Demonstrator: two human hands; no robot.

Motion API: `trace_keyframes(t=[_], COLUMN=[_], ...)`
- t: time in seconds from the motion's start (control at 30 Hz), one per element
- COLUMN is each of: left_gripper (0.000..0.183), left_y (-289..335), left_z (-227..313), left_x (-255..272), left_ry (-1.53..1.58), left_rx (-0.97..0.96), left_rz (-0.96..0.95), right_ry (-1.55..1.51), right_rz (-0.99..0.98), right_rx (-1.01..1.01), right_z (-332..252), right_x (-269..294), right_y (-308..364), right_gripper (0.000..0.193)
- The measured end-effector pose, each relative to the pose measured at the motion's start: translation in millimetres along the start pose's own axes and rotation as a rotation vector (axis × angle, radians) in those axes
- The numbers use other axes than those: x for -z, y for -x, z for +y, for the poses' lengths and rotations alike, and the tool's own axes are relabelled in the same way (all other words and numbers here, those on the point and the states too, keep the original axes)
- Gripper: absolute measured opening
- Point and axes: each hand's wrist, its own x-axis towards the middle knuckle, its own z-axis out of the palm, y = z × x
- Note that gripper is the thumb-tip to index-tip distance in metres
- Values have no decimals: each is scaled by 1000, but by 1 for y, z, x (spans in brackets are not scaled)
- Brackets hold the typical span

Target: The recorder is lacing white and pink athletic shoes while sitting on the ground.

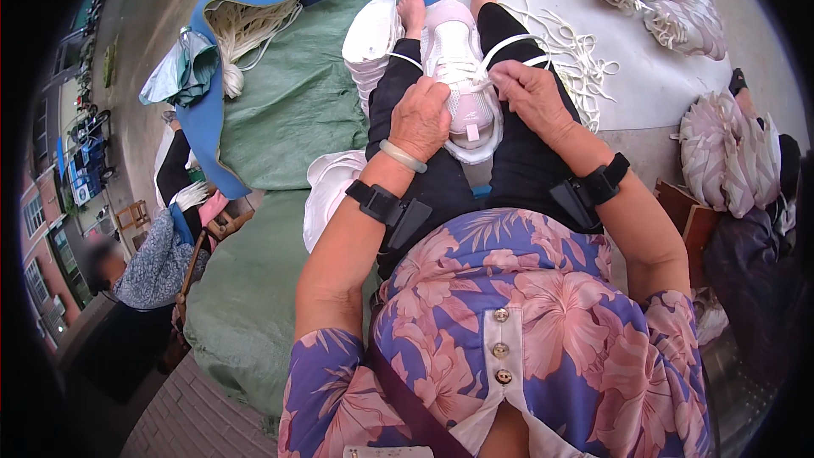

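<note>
A pink and white sneaker (468, 104) lies between my thighs, its heel end toward me and its toe pointing away. My left hand (421, 117) is closed on the sneaker's left edge, with the fingertips partly hidden. At the opposite side of the lacing, my right hand (536, 100) pinches a white shoelace (500, 49) between thumb and fingers. The lace curves up in a loop above that hand. Another length of lace sticks out to the left of the sneaker. White rows of lacing cross the tongue.
Stacked white shoe pieces (370, 38) stand left of my leg, and more (331, 191) lie nearer. Loose laces (585, 64) are heaped on the right; a lace bundle (246, 30) rests upper left. Bundled shoe pieces (729, 153) sit at far right. Another person (161, 259) sits at left.
</note>
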Motion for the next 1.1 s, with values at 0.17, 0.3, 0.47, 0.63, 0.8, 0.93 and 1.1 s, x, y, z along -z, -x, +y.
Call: trace_keyframes(t=[0.17,0.3,0.47,0.63,0.8,0.93,1.1], left_gripper=[20,15,15,16,16,16,14], left_y=[7,9,14,16,16,18,8], left_z=[-5,-6,-10,-14,-12,-8,1], left_x=[2,2,0,-3,-5,-3,5], left_ry=[-17,42,27,28,35,-11,-129], left_rx=[19,38,78,82,66,80,130], left_rz=[-60,-23,-25,-28,-24,-20,-57], right_ry=[-208,-71,51,-130,-91,247,105], right_rz=[-83,-79,-123,-229,-165,-31,5], right_rx=[-241,-124,-39,-242,-86,157,120], right_z=[-8,3,8,-2,10,7,13], right_x=[10,2,1,8,-4,-19,-14], right_y=[-2,1,4,4,6,2,-4], right_gripper=[19,19,17,12,10,11,7])
